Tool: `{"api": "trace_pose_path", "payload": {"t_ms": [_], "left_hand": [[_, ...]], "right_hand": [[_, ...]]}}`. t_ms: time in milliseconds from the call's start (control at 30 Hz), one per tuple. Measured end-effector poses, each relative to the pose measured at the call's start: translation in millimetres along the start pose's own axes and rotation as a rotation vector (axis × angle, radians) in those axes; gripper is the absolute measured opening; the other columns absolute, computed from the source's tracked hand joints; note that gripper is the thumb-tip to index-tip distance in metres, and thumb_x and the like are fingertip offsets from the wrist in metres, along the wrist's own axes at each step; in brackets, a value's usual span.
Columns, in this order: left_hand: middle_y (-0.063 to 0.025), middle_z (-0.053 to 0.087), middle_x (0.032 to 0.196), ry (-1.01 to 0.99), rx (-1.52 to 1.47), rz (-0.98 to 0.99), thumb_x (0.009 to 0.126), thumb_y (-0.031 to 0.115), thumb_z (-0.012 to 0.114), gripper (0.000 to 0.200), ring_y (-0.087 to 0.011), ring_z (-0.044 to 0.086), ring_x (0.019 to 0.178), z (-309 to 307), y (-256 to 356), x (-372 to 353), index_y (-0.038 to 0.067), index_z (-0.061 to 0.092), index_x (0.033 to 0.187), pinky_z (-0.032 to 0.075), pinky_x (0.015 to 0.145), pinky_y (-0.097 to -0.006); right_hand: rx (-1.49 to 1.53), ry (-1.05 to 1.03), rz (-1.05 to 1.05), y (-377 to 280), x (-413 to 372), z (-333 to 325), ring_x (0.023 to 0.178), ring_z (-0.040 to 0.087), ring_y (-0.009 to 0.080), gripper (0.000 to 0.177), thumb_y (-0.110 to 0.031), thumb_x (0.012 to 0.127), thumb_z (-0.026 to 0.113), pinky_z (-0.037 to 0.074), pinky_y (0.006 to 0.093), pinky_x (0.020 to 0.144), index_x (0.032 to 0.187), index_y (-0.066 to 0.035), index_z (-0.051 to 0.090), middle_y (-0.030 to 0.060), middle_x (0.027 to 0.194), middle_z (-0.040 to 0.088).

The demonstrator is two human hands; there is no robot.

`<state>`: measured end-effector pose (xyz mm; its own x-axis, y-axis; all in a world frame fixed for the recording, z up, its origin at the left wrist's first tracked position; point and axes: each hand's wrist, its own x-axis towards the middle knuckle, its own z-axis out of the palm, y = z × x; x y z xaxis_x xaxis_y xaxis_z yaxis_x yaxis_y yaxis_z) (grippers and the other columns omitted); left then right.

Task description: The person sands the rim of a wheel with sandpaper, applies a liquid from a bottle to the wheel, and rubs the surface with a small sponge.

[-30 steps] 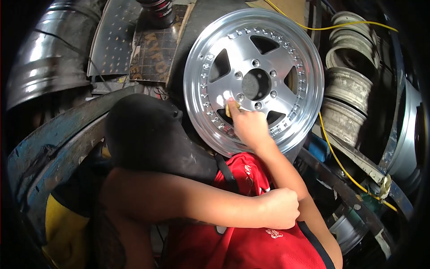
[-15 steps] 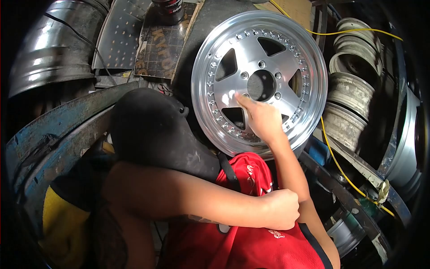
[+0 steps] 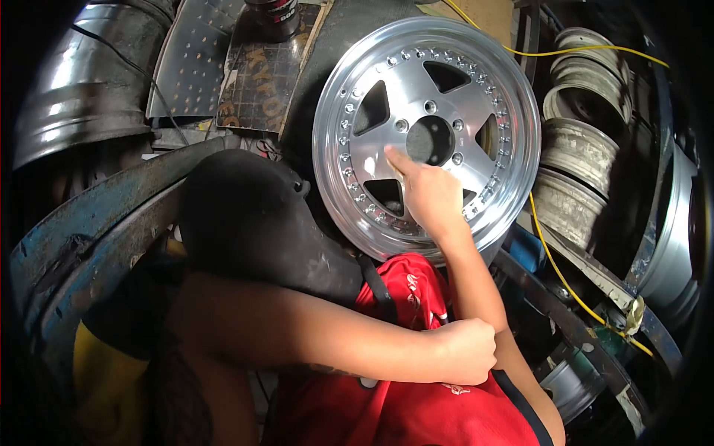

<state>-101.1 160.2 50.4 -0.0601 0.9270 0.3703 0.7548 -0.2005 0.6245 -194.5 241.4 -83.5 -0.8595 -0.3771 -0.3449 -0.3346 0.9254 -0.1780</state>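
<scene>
A shiny silver wheel rim (image 3: 375, 93) with several spokes and a ring of small bolts lies face up in front of me. My right hand (image 3: 433, 195) reaches over its lower part, index finger stretched out and its tip on the left spoke beside the centre hole. The other fingers of that hand are curled under and mostly hidden. Across my lap lies my left arm, and my left hand (image 3: 465, 351) is a closed fist against my right forearm near the elbow. Its palm side is hidden, so any content cannot be seen.
Worn rims (image 3: 580, 152) are stacked at the right, near a yellow cable (image 3: 554, 256). A large metal barrel-shaped rim (image 3: 89, 89), a perforated metal plate (image 3: 190, 63) and a dark can (image 3: 275, 18) stand at upper left. A blue metal frame (image 3: 97, 204) runs along the left.
My right index fingertip has slid slightly up along the spoke. The view has shifted a little; my left fist stays against the forearm.
</scene>
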Motion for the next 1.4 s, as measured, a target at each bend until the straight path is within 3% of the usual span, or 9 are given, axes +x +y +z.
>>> {"api": "trace_pose_path", "payload": {"t_ms": [167,600,700,800,933,1033,1133,1233,1400], "left_hand": [[0.0011,0.073,0.071,-0.001,0.036,-0.017,0.079,0.016,0.072,0.009,-0.0187,0.072,0.072,-2,0,-1,0.014,0.078,0.072,0.047,0.052,-0.0337],[-0.0017,0.077,0.084,0.072,0.311,-0.397,0.079,0.02,0.072,0.009,-0.0208,0.075,0.086,-19,-48,8,0.018,0.081,0.082,0.053,0.064,-0.0368],[-0.0038,0.079,0.095,-0.045,0.418,-0.611,0.081,0.022,0.073,0.014,-0.0222,0.075,0.094,-47,-54,-5,0.018,0.082,0.091,0.056,0.071,-0.0371],[-0.0039,0.079,0.101,-0.143,0.404,-0.777,0.081,0.027,0.075,0.019,-0.0233,0.076,0.096,-65,-90,-9,0.017,0.082,0.097,0.058,0.074,-0.0387],[-0.0084,0.079,0.091,0.166,0.286,-0.863,0.083,0.03,0.071,0.024,-0.0261,0.077,0.087,-46,-73,-14,0.012,0.081,0.097,0.058,0.071,-0.0397],[-0.0152,0.073,0.077,0.693,-0.027,-0.846,0.085,0.028,0.073,0.029,-0.0267,0.075,0.077,-24,-32,-35,0.002,0.076,0.098,0.055,0.064,-0.0412],[-0.0109,0.071,0.078,0.856,-0.599,-0.754,0.09,0.023,0.078,0.029,-0.0157,0.07,0.074,10,12,-79,0.0,0.072,0.106,0.052,0.066,-0.0337],[-0.0056,0.073,0.092,1.037,-1.081,-0.649,0.09,0.018,0.08,0.025,-0.0083,0.063,0.084,48,74,-121,-0.002,0.071,0.101,0.052,0.075,-0.0299],[-0.0128,0.075,0.111,1.318,-1.476,-0.772,0.082,0.008,0.08,0.046,-0.0165,0.072,0.098,67,139,-193,-0.01,0.067,0.121,0.055,0.089,-0.0302]], "right_hand": [[-0.091,-0.239,-0.021,1,-5,4,0.071,0.071,0.0364,0.054,-0.006,0.087,0.059,0.056,0.047,0.065,0.136,-0.027,0.065,0.0133,0.081,0.072],[0.357,0.101,0.249,67,-60,17,0.071,0.071,0.0344,0.026,-0.029,0.098,0.067,0.053,0.0407,0.066,0.119,-0.016,0.076,0.0195,0.083,0.073],[0.062,0.13,0.756,-14,-76,-50,0.084,0.07,0.0219,0.022,-0.027,0.095,0.074,0.053,0.0308,0.076,0.109,-0.009,0.074,0.0128,0.095,0.075],[1.221,0.508,0.213,106,-108,44,0.085,0.064,0.0091,0.021,-0.018,0.095,0.075,0.05,0.0254,0.076,0.106,-0.002,0.069,0.0059,0.093,0.072],[1.655,0.485,0.039,118,-120,12,0.103,0.064,0.0114,0.027,-0.013,0.107,0.057,0.048,0.0259,0.09,0.13,0.001,0.057,0.0069,0.119,0.067],[1.696,0.476,0.08,77,-124,-36,0.099,0.062,0.0158,0.029,-0.018,0.109,0.051,0.049,0.0311,0.089,0.129,0.003,0.054,0.0095,0.116,0.063],[1.384,0.183,-0.568,73,-104,-81,0.105,0.062,0.0223,0.042,-0.03,0.108,0.05,0.048,0.0363,0.096,0.133,0.003,0.054,0.015,0.125,0.061],[1.085,0.719,-0.402,73,-101,-135,0.104,0.063,0.0275,0.066,-0.054,0.101,0.051,0.05,0.0343,0.091,0.134,0.004,0.054,0.0211,0.126,0.061],[1.355,1.138,-1.686,-1,-164,-277,0.105,0.074,0.0256,0.038,-0.037,0.099,0.066,0.066,0.0385,0.092,0.122,-0.007,0.065,0.0158,0.119,0.074]]}}
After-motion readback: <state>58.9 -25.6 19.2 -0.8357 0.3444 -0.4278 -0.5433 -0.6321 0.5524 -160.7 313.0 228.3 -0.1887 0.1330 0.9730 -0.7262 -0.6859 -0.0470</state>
